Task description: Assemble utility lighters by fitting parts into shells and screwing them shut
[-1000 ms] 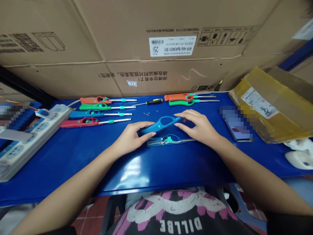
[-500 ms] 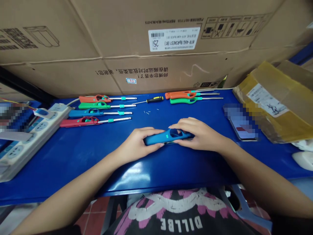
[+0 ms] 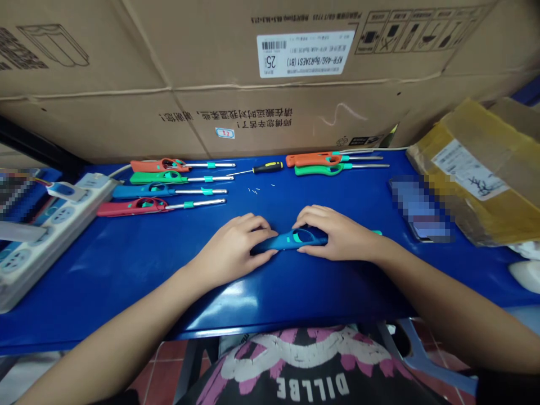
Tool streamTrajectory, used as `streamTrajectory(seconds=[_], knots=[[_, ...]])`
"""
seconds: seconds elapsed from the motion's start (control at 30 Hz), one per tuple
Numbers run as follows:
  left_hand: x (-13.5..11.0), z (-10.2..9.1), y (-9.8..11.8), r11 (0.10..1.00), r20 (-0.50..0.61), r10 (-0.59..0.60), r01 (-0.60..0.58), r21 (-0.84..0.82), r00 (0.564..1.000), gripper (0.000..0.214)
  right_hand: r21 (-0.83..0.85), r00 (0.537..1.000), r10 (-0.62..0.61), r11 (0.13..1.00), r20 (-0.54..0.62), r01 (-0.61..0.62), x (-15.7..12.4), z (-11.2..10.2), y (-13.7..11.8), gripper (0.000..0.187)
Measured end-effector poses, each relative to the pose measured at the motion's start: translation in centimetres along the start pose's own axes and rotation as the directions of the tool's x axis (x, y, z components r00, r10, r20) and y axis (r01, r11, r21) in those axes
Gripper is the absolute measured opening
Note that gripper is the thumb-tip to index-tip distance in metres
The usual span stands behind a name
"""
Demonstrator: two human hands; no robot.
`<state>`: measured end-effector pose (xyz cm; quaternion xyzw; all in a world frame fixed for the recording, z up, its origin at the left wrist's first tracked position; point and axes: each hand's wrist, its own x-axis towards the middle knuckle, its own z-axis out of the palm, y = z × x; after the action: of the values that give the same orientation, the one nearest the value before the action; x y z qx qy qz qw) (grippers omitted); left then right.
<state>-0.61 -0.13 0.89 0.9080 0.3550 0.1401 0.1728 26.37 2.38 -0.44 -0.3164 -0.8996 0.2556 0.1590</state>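
A blue long-nosed lighter (image 3: 291,241) with a teal trigger lies on the blue table (image 3: 126,264) in front of me. My left hand (image 3: 236,247) is curled over its handle end. My right hand (image 3: 337,233) covers its nozzle end, fingers pressed down on it; a teal bit shows past the wrist. Both hands grip the lighter against the table.
Several lighters, red, green, blue and orange (image 3: 164,185), lie in a row at the back left. An orange and a green lighter (image 3: 333,165) lie at the back right, by a small screwdriver (image 3: 264,167). A power strip (image 3: 46,225) sits left, a phone (image 3: 422,211) and parcel (image 3: 476,169) right. Cardboard boxes (image 3: 253,79) wall the back.
A second ago the blue shell was held above an open lighter body lying on the table. My hands lowered it onto that body, and now both press the closed lighter together.
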Motion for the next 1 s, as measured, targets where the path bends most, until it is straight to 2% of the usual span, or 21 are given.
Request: streamTrajectory(seconds=[0.3, 0.57, 1.0], knots=[[-0.13, -0.26, 0.12, 0.998, 0.038, 0.008, -0.01, 0.054, 0.999, 0.028, 0.04, 1.0, 0.001, 0.999, 0.008, -0.001, -0.01, 0.01, 0.03, 0.031], [-0.33, -0.4, 0.32, 0.998, 0.049, -0.041, 0.039, 0.048, 0.998, 0.026, 0.061, 1.0, 0.03, 0.998, 0.007, -0.03, 0.06, 0.18, -0.2, 0.03], [-0.43, -0.44, 0.44, 0.998, 0.071, -0.037, 0.033, 0.055, 0.997, 0.025, 0.032, 0.997, 0.041, 0.999, 0.058, -0.043, 0.03, 0.24, -0.36, 0.03]])
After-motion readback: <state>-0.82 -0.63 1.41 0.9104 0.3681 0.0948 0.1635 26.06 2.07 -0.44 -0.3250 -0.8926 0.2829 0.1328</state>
